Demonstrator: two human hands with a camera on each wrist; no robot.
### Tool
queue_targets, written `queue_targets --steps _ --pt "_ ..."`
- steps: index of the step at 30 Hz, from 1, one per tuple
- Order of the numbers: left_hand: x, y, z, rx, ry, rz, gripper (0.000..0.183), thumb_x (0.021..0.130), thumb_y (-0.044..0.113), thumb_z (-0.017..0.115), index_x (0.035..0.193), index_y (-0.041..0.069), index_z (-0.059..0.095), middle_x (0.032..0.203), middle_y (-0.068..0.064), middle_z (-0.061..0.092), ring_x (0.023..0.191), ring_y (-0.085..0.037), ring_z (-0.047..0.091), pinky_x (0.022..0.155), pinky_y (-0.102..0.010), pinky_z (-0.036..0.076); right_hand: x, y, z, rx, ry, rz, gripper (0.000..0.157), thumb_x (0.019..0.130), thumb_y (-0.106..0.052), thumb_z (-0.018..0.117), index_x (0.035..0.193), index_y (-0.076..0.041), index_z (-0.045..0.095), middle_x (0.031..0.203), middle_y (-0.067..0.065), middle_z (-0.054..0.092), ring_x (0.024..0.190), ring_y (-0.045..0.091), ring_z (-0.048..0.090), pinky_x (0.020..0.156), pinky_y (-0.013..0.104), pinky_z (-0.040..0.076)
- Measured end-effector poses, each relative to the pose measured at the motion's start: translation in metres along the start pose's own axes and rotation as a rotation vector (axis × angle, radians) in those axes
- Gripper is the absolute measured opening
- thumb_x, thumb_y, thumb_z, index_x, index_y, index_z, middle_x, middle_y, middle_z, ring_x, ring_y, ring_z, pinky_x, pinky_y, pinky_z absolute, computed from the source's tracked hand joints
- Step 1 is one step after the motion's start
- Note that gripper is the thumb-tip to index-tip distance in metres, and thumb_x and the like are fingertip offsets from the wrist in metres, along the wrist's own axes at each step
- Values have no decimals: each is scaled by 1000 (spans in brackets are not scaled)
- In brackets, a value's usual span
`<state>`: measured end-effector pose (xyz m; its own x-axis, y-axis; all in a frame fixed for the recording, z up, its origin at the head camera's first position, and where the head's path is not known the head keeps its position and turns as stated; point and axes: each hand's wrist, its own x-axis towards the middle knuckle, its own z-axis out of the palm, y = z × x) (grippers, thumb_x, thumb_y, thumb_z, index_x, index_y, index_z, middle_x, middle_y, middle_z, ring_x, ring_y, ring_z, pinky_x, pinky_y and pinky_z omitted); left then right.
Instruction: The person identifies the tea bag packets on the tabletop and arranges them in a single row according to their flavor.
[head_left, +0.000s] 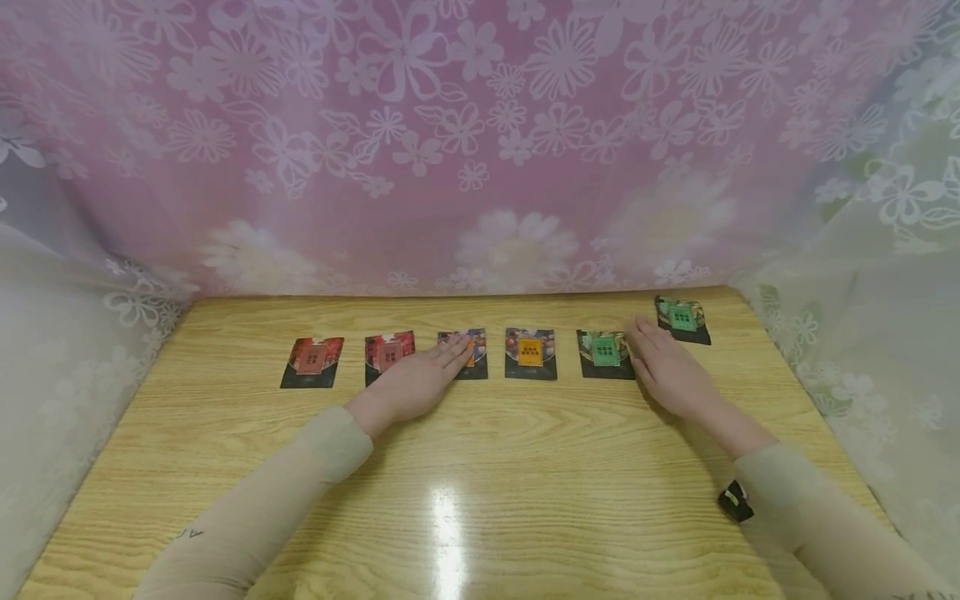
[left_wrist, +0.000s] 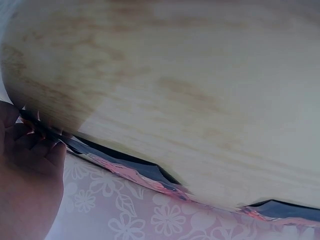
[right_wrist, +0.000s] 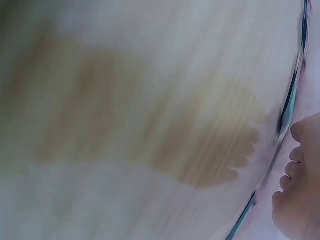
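Several small flat packets lie in a row across the wooden table. My left hand rests with extended fingers over an orange-labelled packet, hiding part of it. Its wrist side overlaps a red-labelled packet. In the left wrist view, the fingers of that hand lie at a packet's edge. My right hand lies at the right edge of a green-labelled packet, fingers pointing forward. Another green-labelled packet lies tilted just beyond its fingertips. In the right wrist view this hand is partly cut off.
Another red-labelled packet lies at the row's left end, and a second orange-labelled packet near the middle. A small black object sits beside the right sleeve. Flowered pink cloth hangs behind the table.
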<state>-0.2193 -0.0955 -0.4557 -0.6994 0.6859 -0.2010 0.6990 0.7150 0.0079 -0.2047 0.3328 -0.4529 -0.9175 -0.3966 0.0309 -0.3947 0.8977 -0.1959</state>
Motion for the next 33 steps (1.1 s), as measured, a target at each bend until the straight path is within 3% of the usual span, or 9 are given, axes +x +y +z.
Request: queue_targets --steps 10,21,27,33 --pt "2 0 0 -8 -6 -3 57 119 17 31 172 14 12 181 -6 5 168 -24 11 135 -42 26 3 50 -6 2 -20 119 62 114 -18 45 162 16 23 167 42 20 156 59 20 130 69 20" --pt "1 0 -1 -32 -7 -1 57 119 19 30 172 15 10 181 -6 5 167 -24 11 135 -42 26 9 77 -8 -33 -62 167 59 114 -16 41 160 18 25 165 44 20 154 61 20 128 70 21" --pt "2 1 -1 -22 -8 4 57 119 17 30 172 15 11 181 -6 4 168 -24 10 136 -42 25 11 84 -8 -17 -94 177 59 115 -14 38 161 18 22 167 44 16 156 61 17 129 70 19" --pt "1 0 1 -12 -5 0 57 119 18 31 172 15 11 181 -6 4 168 -23 9 136 -41 25 7 77 -6 24 -92 141 59 113 -12 40 160 20 24 165 45 16 155 62 17 129 71 19"
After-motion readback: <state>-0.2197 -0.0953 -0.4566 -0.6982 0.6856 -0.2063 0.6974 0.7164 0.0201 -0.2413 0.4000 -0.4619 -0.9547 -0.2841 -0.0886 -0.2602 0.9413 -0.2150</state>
